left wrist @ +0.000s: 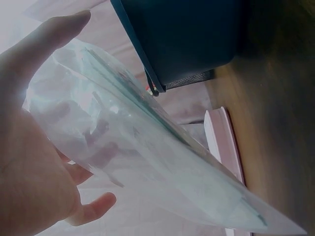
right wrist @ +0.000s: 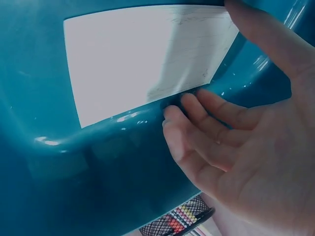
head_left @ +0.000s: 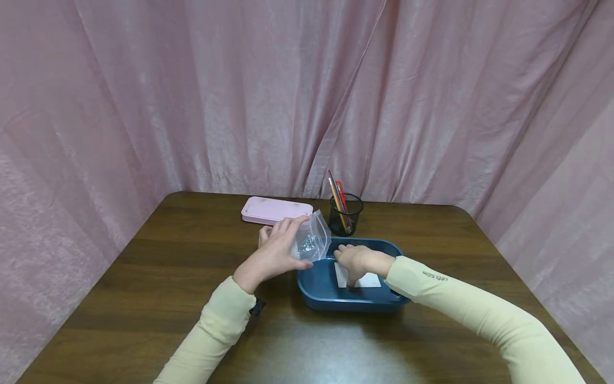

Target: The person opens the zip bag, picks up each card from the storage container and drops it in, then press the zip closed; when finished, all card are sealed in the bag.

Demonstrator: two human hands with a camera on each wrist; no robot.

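Note:
My left hand (head_left: 275, 248) holds a clear plastic bag (head_left: 310, 240) at the left side of a blue tray (head_left: 316, 282), thumb and fingers spread around it. Something greenish shows through the film in the left wrist view, but its kind is unclear. Inside the tray, my right hand (head_left: 360, 262) reaches down over a white rectangular piece of paper (right wrist: 142, 59) lying on the bottom. Its thumb is at one corner of the paper and its loosely bent fingertips are beside the long edge, with no pinch visible.
Behind the tray stands a black mesh pen cup (head_left: 342, 218) with several pencils (head_left: 338, 194). A pink case (head_left: 275, 209) lies at the back, left of the cup. All sit on a brown wooden table (head_left: 163, 282), with a pink curtain (head_left: 240, 96) behind.

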